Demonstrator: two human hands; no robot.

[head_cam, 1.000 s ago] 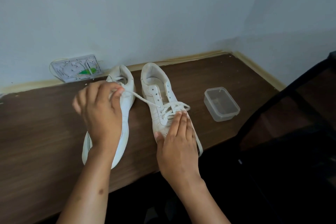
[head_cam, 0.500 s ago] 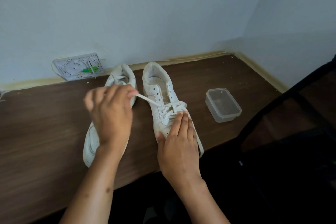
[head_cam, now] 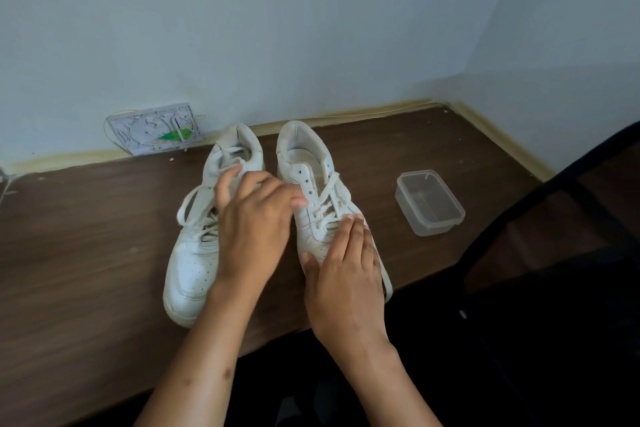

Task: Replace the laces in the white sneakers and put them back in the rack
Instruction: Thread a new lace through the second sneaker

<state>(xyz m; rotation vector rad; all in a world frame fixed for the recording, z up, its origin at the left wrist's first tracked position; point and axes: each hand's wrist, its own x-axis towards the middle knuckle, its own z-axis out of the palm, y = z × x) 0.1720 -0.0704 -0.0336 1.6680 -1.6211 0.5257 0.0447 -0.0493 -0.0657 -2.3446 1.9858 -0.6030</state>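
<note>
Two white sneakers stand side by side on a brown wooden table (head_cam: 86,253), toes towards me. The left sneaker (head_cam: 190,267) is laced, with loose loops on its left side. The right sneaker (head_cam: 304,163) has a white lace (head_cam: 332,194) threaded through its lower eyelets only. My left hand (head_cam: 256,222) hovers between the shoes, fingertips pinched at the right sneaker's left eyelet row; the lace end it was pulling is hidden there. My right hand (head_cam: 346,274) lies flat on the right sneaker's toe, pressing it down. A lace tail (head_cam: 387,284) hangs past the table edge.
A clear lidless plastic box (head_cam: 429,201) sits right of the shoes. A clear plate with wires and a green patch (head_cam: 156,130) leans at the wall behind the left sneaker. A dark chair (head_cam: 554,218) stands at the right. No rack is in view.
My left hand has moved right, from above the left sneaker to the right sneaker's eyelets, and the taut lace stretch is gone. The right hand stays on the toe.
</note>
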